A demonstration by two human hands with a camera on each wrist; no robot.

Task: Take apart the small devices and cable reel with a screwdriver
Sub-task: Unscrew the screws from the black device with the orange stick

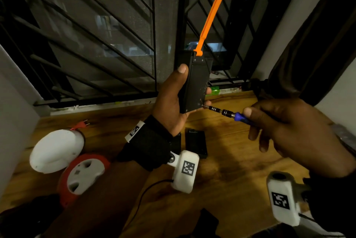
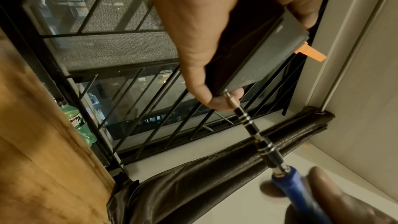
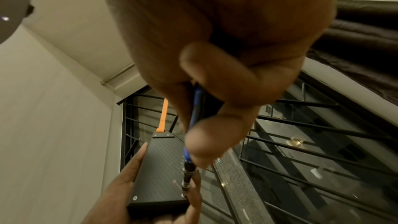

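Left hand (image 1: 171,103) gripped black device (image 1: 196,83), right hand (image 1: 289,128) fingers pinched screwdriver (image 1: 227,113) at corner screw; angled bit risked cam-out, I judged.

Barred window (image 1: 96,35) — wooden table (image 1: 221,170)

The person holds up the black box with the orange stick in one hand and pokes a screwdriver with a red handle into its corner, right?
Not quite. The screwdriver has a blue handle, not red, as the head view shows. The rest holds: the left hand holds up the black box with the orange stick, and the tip is at its corner.
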